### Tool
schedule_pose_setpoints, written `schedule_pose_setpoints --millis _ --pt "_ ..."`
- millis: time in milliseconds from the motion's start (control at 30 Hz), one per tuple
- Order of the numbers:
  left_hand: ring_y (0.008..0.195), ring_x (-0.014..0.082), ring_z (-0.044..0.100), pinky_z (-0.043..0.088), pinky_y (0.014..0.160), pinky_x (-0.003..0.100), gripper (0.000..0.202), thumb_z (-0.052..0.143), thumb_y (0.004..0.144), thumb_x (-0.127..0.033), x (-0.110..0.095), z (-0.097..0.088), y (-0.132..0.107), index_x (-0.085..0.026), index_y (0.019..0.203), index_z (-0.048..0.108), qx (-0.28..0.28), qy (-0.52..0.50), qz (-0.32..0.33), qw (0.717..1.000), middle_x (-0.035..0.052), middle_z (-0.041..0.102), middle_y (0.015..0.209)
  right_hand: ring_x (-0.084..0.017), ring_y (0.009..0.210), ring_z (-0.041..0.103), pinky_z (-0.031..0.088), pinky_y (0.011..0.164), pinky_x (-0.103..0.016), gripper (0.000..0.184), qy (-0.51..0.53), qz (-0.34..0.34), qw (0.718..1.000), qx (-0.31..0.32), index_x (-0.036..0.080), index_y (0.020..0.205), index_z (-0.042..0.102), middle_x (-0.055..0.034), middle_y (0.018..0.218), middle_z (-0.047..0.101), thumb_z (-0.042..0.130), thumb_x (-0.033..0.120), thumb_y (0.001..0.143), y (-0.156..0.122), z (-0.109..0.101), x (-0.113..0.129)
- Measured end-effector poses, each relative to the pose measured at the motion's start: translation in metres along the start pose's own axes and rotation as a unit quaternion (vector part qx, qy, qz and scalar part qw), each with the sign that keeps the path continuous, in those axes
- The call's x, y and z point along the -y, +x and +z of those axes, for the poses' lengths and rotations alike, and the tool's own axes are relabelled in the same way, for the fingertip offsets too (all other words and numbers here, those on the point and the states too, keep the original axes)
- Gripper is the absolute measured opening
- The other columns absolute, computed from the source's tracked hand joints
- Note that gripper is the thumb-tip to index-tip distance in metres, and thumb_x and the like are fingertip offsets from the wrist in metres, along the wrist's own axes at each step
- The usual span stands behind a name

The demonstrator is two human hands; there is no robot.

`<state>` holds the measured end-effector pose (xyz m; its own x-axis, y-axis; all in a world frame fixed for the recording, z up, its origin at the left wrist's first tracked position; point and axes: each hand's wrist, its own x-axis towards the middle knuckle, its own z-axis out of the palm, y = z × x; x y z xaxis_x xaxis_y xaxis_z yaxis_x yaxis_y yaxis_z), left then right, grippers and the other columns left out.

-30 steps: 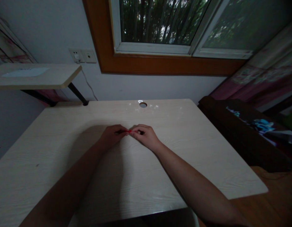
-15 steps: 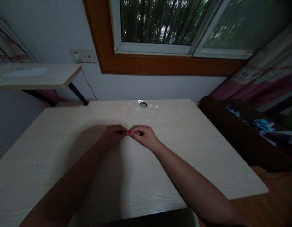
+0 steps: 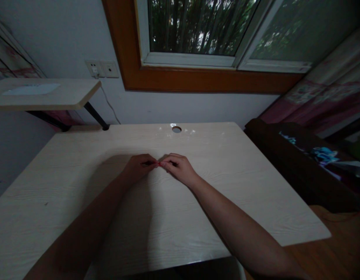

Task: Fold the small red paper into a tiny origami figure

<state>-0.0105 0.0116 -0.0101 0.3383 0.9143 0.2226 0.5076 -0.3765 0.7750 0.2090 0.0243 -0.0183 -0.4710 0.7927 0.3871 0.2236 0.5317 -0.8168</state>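
A small thin red item [image 3: 159, 163] shows between my fingertips; too little of it is visible to tell its kind. My left hand [image 3: 139, 165] pinches it from the left with thumb and fingers. From the right, my right hand [image 3: 179, 166] is closed on it in the same kind of pinch. The fingertips of both hands nearly meet, just over the pale wood-grain desk [image 3: 191, 217]. Most of the red item is hidden by the fingers.
A raised shelf [image 3: 89, 93] with a white sheet [image 3: 32, 89] on it stands at the back left. The desk has a round cable hole [image 3: 177, 129] near its back edge. Beyond the right edge is dark brown furniture [image 3: 285, 163] with bluish cloth on it.
The fingertips have drawn slightly closer around the red item, and less of it shows. Both arms stay almost in the same place.
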Motion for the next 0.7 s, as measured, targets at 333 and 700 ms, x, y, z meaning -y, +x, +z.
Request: schedule_pose_setpoints --millis 333,700 --pt "0.08 0.0176 0.068 0.053 0.076 0.029 0.022 0.063 0.086 -0.04 -0.0012 -0.0012 0.0011 -0.02 0.089 0.073 -0.015 0.025 -0.012 1.0 0.0041 0.074 0.087 -0.012 0.065 0.055 0.044 0.063 -0.023 0.016 -0.038 -0.028 0.999 -0.007 0.021 0.092 0.072 -0.0019 0.081 0.065 0.067 0.036 0.092 -0.0001 0.0037 -0.0031" --pt "0.081 0.0154 0.068 0.056 0.077 0.027 0.025 0.071 0.082 -0.037 0.0019 0.0014 0.0002 -0.02 0.1 0.069 -0.082 -0.063 -0.03 0.994 0.0037 0.071 0.091 -0.011 0.063 0.054 0.043 0.061 -0.023 0.012 -0.033 -0.023 0.998 -0.045 0.02 0.09 0.072 -0.0019 0.079 0.064 0.067 0.03 0.091 -0.0008 0.0041 -0.0043"
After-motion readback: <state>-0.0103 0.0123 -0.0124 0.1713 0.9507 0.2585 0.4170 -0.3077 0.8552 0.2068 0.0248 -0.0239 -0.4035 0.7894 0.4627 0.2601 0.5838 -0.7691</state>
